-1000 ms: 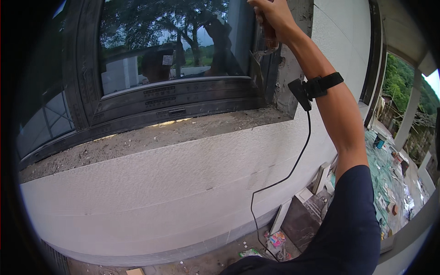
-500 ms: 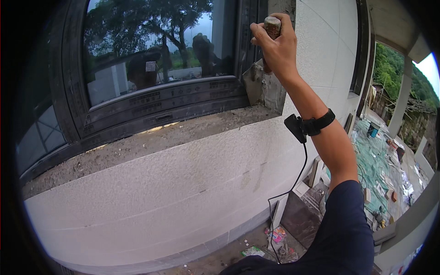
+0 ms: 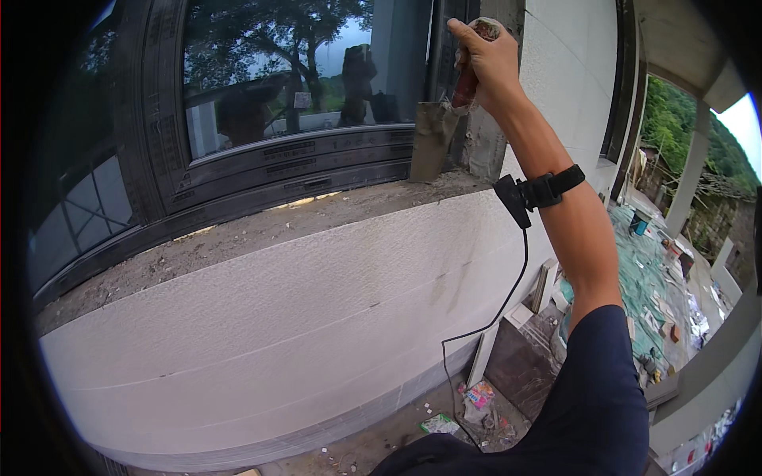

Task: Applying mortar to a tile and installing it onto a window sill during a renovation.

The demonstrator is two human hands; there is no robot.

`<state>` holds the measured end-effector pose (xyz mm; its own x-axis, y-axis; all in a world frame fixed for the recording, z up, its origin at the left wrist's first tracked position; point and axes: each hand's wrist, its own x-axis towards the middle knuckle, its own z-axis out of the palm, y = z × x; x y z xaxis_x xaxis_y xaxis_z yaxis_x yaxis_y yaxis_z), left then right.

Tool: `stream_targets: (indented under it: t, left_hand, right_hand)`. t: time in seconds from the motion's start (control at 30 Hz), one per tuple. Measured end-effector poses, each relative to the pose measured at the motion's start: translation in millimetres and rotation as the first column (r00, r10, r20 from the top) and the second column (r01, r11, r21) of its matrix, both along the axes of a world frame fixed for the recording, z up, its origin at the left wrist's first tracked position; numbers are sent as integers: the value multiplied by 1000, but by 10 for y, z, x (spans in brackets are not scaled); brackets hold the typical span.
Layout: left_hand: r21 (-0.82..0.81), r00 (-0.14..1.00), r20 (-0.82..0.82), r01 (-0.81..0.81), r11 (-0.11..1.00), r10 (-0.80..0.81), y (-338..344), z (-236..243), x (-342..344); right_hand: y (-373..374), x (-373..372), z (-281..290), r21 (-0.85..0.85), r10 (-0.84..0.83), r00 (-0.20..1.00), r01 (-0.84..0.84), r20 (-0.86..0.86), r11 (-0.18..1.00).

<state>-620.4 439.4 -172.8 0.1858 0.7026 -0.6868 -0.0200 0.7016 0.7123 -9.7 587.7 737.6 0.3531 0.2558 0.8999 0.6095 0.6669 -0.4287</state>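
High at the right corner of the window opening, my right hand point(image 3: 494, 62) is closed around the reddish, mortar-crusted handle of a trowel point(image 3: 466, 83). Its flat grey blade point(image 3: 432, 144) points downward, in front of the lower right part of the dark window frame point(image 3: 317, 163). The blade's lower end is close to the rough cement sill point(image 3: 262, 226); whether they touch, I cannot tell. Beside the blade is the raw cement side of the opening point(image 3: 486, 147). A black strap with a small device point(image 3: 532, 194) sits on my right forearm. My left hand is out of the picture.
Below the sill runs a pale textured wall point(image 3: 262, 317). A black cable point(image 3: 484, 325) hangs from the strap toward the floor. Litter point(image 3: 479, 397) and a dark slab point(image 3: 520, 369) lie at the wall's foot. Rubble covers green sheeting point(image 3: 647, 274) at right, near a bucket point(image 3: 640, 222).
My right hand has turned the trowel, and its blade has moved from the corner to a more upright position left of it, across the window frame. The whole view has shifted slightly.
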Motion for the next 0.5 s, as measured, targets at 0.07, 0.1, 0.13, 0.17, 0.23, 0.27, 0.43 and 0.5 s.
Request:
stream_targets:
  t: [0.07, 0.1, 0.13, 0.17, 0.23, 0.27, 0.43, 0.5]
  left_hand:
    - [1, 999, -30, -35, 999, 35, -11, 20, -120]
    - [16, 1000, -14, -8, 1000, 8, -13, 28, -178]
    - [29, 1000, 0, 23, 999, -23, -23, 33, -242]
    - [42, 998, 13, 53, 998, -54, -26, 31, -297]
    - [21, 997, -23, 80, 997, -80, -26, 10, -395]
    - [7, 996, -38, 82, 997, -82, -22, -7, -436]
    - [-30, 992, -90, 86, 996, -89, 13, -91, -663]
    - [-44, 989, -113, 93, 995, -97, 7, -112, -761]
  right_hand:
    - [-78, -96, 59, -28, -22, 998, 23, 53, 999]
    - [-126, -130, 86, -51, -17, 995, 22, 94, 998]
    - [-174, -157, 110, -75, -38, 994, 46, 104, 996]
    - [-225, -174, 137, -105, -41, 990, 56, 134, 993]
    - [-302, -205, 153, -140, -45, 987, 68, 157, 988]
    - [-328, -223, 160, -138, -42, 987, 63, 154, 988]
    - [-492, -336, 325, -164, -81, 973, 118, 217, 979]
    - [-617, -352, 459, -182, -156, 947, 212, 281, 960]
